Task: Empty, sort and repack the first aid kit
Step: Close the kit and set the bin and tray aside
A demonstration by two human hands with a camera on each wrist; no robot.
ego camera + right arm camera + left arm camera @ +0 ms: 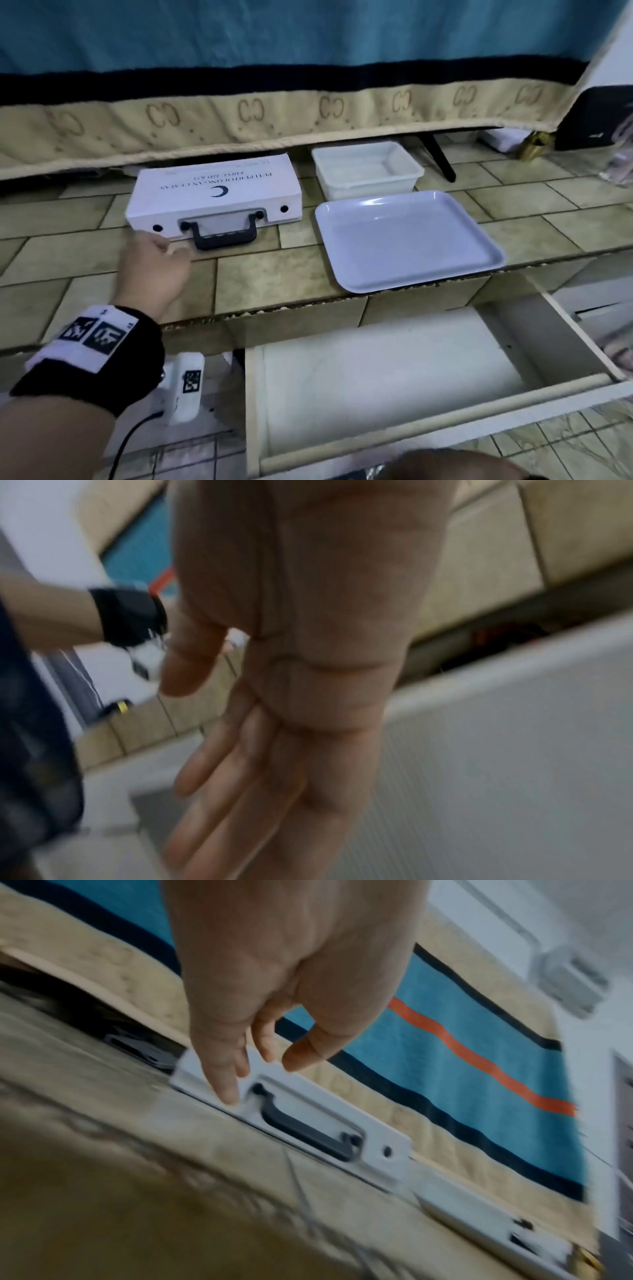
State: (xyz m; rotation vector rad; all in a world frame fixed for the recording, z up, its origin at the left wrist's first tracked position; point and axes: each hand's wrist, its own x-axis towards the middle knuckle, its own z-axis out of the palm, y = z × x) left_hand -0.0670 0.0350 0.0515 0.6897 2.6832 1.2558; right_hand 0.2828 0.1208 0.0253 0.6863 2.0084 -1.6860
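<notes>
The white first aid kit case (212, 192) lies flat and closed on the tiled ledge, its black handle (224, 229) facing me. My left hand (171, 248) reaches to the case's front left corner with loose, spread fingers and holds nothing. In the left wrist view the left hand (263, 1077) has its fingertips (231, 1096) over the case front (377, 1139), just left of the handle (304, 1123); I cannot tell whether they touch. My right hand (205, 750) hangs low over the drawer, fingers straight, empty. Only a dark edge of it shows at the bottom of the head view.
An empty pale blue tray (455, 274) sits right of the case, near the ledge's front edge. Behind it stands an empty white plastic tub (342, 192). A blue and beige blanket (308, 116) hangs above. Below the ledge a drawer (582, 349) stands pulled open.
</notes>
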